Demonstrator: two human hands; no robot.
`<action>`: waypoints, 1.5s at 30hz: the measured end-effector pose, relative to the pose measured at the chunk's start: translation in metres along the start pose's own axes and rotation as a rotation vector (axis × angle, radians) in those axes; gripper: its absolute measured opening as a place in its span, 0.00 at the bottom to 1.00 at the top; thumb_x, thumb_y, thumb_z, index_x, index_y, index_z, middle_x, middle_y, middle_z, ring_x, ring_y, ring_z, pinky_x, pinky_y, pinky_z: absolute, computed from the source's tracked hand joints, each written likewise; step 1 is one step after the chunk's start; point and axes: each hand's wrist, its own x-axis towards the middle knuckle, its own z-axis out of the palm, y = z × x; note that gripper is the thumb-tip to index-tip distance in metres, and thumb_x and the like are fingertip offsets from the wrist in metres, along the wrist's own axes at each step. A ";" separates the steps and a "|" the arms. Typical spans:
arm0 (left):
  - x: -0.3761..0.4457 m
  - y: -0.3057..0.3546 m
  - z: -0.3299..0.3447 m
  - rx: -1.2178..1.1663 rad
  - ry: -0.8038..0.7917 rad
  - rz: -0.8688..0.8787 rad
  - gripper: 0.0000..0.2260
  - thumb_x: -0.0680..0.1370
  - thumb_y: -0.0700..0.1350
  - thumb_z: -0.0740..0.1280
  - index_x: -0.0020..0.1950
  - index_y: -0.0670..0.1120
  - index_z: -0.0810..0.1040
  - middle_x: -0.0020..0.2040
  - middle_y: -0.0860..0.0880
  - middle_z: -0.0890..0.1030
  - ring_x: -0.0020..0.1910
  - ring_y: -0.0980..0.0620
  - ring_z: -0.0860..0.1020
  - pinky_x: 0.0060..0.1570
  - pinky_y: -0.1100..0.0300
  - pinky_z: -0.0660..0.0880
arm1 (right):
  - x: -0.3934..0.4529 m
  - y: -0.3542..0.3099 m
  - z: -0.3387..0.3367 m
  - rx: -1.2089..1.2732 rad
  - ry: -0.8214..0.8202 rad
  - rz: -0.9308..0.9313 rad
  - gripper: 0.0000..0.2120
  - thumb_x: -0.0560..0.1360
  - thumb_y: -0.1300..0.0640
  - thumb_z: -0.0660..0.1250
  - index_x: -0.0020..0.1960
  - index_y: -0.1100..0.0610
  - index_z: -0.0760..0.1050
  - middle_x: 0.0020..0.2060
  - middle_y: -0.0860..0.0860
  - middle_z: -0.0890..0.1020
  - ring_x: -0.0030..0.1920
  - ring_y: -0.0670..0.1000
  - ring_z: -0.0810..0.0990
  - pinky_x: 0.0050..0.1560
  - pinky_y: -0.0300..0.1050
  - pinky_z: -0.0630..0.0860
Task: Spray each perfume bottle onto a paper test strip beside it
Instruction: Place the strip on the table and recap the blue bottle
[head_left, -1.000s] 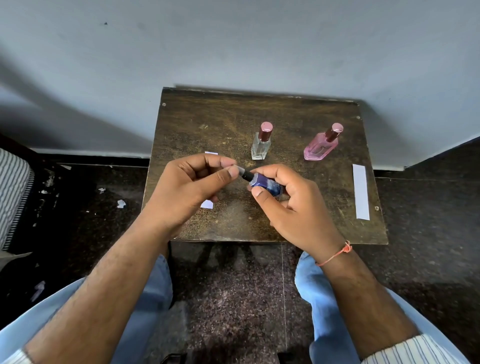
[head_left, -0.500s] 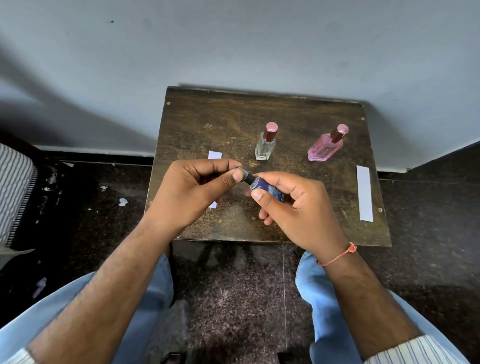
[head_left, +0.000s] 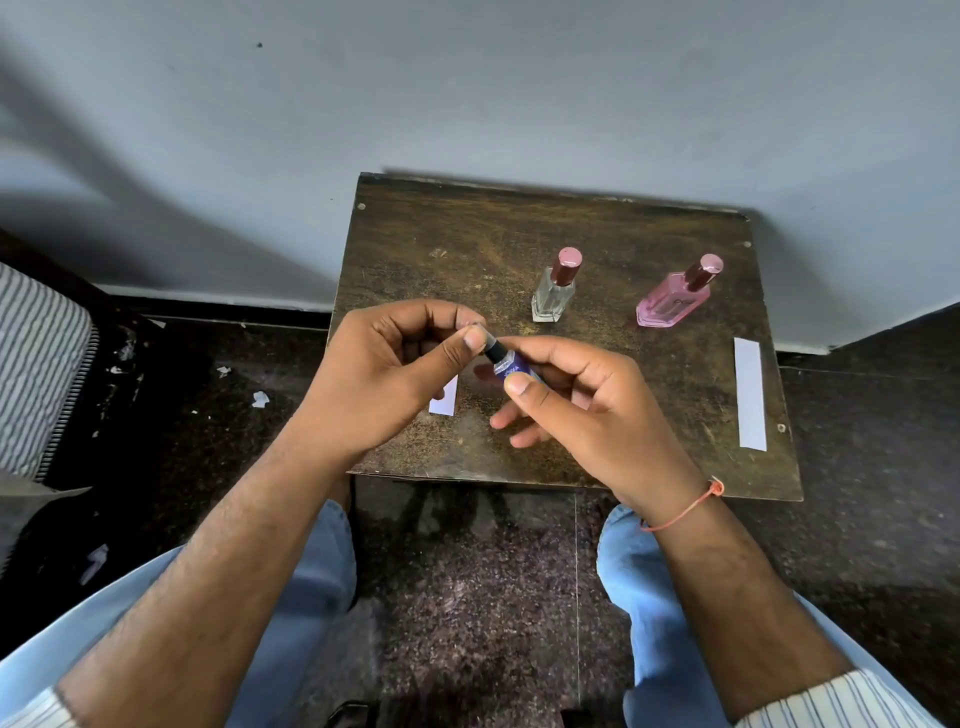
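Observation:
Above the table's front middle, my right hand (head_left: 582, 410) grips a small blue perfume bottle (head_left: 511, 366), tilted with its black cap (head_left: 492, 349) toward the left. My left hand (head_left: 395, 369) pinches that cap between thumb and fingers. A white paper strip (head_left: 444, 401) lies on the table, mostly hidden under my left hand. A clear bottle with a dark pink cap (head_left: 553, 291) stands upright behind my hands. A pink bottle (head_left: 672, 301) stands to its right. A second white strip (head_left: 749, 400) lies near the table's right edge.
The small dark wooden table (head_left: 415, 244) stands against a pale wall. My knees in blue trousers sit below its front edge. A striped cushion (head_left: 36, 364) is at the far left, with paper scraps on the dark floor.
Both hands with the blue bottle have stayed together over the table's front; my right fingers have spread a little below the bottle. The view has shifted slightly.

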 end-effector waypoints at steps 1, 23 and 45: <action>0.000 0.000 -0.002 0.002 0.013 -0.005 0.08 0.79 0.47 0.74 0.53 0.45 0.87 0.45 0.49 0.90 0.41 0.50 0.81 0.36 0.58 0.79 | 0.001 0.001 0.000 -0.029 0.000 0.001 0.16 0.83 0.61 0.71 0.71 0.56 0.82 0.57 0.55 0.89 0.47 0.56 0.91 0.44 0.58 0.88; -0.013 -0.015 -0.028 1.037 -0.101 0.029 0.28 0.80 0.57 0.72 0.79 0.66 0.70 0.81 0.60 0.64 0.79 0.49 0.59 0.68 0.44 0.62 | 0.039 0.011 0.033 -0.469 0.361 -0.165 0.11 0.78 0.55 0.79 0.59 0.47 0.87 0.50 0.42 0.86 0.33 0.44 0.79 0.41 0.40 0.80; -0.012 -0.019 -0.025 1.130 -0.132 -0.117 0.29 0.81 0.67 0.66 0.80 0.73 0.61 0.86 0.57 0.50 0.82 0.46 0.52 0.75 0.36 0.61 | 0.072 0.013 0.049 -0.506 0.434 -0.070 0.10 0.81 0.48 0.74 0.62 0.41 0.85 0.48 0.35 0.85 0.36 0.51 0.88 0.42 0.56 0.86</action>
